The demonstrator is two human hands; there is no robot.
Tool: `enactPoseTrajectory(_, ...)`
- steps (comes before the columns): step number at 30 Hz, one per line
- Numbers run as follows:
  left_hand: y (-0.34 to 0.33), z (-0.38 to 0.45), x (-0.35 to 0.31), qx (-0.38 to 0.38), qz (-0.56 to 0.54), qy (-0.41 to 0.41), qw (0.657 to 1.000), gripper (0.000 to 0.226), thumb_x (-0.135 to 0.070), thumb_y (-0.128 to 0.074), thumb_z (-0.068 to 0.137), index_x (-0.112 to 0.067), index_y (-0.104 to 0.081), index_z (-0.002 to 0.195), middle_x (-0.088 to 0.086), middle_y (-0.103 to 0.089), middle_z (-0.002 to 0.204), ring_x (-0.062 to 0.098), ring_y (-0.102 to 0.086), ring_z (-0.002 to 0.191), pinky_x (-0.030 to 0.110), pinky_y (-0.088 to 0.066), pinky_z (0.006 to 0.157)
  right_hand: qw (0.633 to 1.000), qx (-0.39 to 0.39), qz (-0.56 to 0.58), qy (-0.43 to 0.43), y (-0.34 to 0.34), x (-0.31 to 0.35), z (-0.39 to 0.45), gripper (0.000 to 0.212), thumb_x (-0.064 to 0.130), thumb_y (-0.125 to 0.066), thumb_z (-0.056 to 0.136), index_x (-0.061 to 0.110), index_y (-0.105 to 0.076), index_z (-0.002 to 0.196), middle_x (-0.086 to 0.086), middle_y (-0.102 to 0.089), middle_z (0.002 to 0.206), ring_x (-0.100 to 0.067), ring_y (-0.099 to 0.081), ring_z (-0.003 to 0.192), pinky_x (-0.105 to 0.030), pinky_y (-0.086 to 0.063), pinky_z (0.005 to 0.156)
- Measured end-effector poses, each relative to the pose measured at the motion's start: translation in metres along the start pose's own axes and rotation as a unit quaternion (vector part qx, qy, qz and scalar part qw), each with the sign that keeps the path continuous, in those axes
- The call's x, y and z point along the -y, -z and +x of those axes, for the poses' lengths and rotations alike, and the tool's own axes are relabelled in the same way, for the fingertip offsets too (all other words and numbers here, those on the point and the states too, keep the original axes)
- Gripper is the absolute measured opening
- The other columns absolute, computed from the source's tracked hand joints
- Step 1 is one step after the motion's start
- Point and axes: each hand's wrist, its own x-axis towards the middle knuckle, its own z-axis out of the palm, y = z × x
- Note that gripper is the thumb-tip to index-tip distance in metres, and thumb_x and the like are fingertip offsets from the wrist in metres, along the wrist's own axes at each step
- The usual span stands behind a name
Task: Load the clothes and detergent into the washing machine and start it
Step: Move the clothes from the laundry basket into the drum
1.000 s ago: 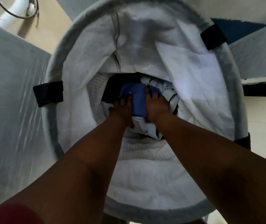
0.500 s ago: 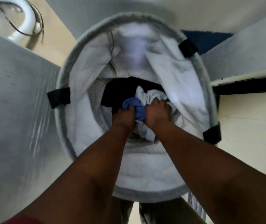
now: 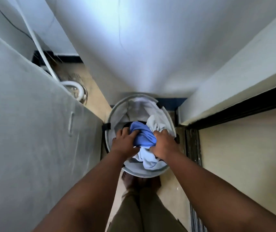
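A bundle of clothes (image 3: 144,138), blue cloth on top with pale blue and grey-white pieces around it, is held above a round grey laundry basket (image 3: 117,113) standing on the floor. My left hand (image 3: 124,143) grips the bundle's left side. My right hand (image 3: 163,144) clutches its right side, with grey cloth spilling over the fingers. A dark garment shows deep inside the basket behind the bundle. The grey side panel of a large appliance (image 3: 33,131) fills the left of the view; its opening and any detergent are out of sight.
A white hose (image 3: 38,47) runs down the wall to a coil behind the appliance. A white wall rises ahead. A ledge with a black door track (image 3: 234,113) lies at right. My legs and bare feet (image 3: 134,180) stand on beige floor just before the basket.
My head has risen, so the basket looks much smaller and farther. Both hands have lifted the bundle of clothes from the bottom of the basket up to its rim.
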Motion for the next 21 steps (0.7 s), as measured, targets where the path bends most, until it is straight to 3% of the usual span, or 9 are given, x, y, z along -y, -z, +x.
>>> enactPoseTrajectory(4, 0.070, -0.058, 0.006, 0.023, -0.017, 0.033, 0.999, 0.112, -0.051, -0.070, 0.073, -0.029, 0.005, 0.153, 0.011, -0.003, 0.159, 0.032, -0.005, 0.146, 0.043, -0.020, 0.117, 0.999, -0.039, 0.004, 0.018, 0.057, 0.021, -0.058, 0.038, 0.028, -0.063, 0.079, 0.016, -0.050, 0.113, -0.012, -0.044, 0.122, -0.035, -0.055, 0.105, -0.035, -0.045, 0.081)
enactPoseTrajectory(7, 0.113, -0.106, 0.007, 0.028, 0.013, 0.034, 0.999, 0.124, -0.050, -0.075, 0.071, -0.023, 0.015, 0.151, 0.008, 0.007, 0.161, 0.031, -0.001, 0.148, 0.043, -0.019, 0.117, 0.997, -0.069, 0.002, 0.038, 0.095, 0.039, -0.099, 0.040, 0.029, -0.061, 0.077, 0.017, -0.048, 0.113, -0.012, -0.043, 0.123, -0.035, -0.054, 0.105, -0.036, -0.047, 0.081)
enactPoseTrajectory(14, 0.171, -0.211, 0.010, -0.050, 0.011, -0.045, 0.998, 0.145, -0.056, -0.082, 0.055, -0.027, 0.027, 0.146, 0.006, 0.010, 0.161, 0.031, -0.004, 0.148, 0.047, -0.023, 0.117, 0.981, -0.163, -0.012, 0.107, 0.167, 0.105, -0.211, 0.054, 0.032, -0.062, 0.076, 0.020, -0.049, 0.127, -0.013, -0.044, 0.133, -0.034, -0.052, 0.117, -0.034, -0.043, 0.088)
enactPoseTrajectory(19, 0.220, -0.313, 0.023, -0.134, -0.058, -0.104, 0.984, 0.147, -0.051, -0.086, 0.057, -0.020, 0.026, 0.148, 0.002, 0.011, 0.160, 0.026, -0.009, 0.148, 0.037, -0.023, 0.116, 0.956, -0.231, -0.006, 0.183, 0.189, 0.189, -0.303, 0.040, 0.032, -0.062, 0.072, 0.019, -0.053, 0.109, -0.009, -0.055, 0.117, -0.031, -0.058, 0.105, -0.029, -0.041, 0.074)
enactPoseTrajectory(21, 0.249, -0.351, 0.037, -0.167, -0.099, -0.119, 0.974, 0.146, -0.049, -0.086, 0.056, -0.020, 0.023, 0.149, -0.002, 0.001, 0.161, 0.019, -0.017, 0.146, 0.036, -0.027, 0.115, 0.942, -0.249, -0.010, 0.224, 0.194, 0.230, -0.335, 0.039, 0.032, -0.064, 0.071, 0.017, -0.051, 0.105, -0.009, -0.055, 0.111, -0.032, -0.058, 0.100, -0.028, -0.037, 0.071)
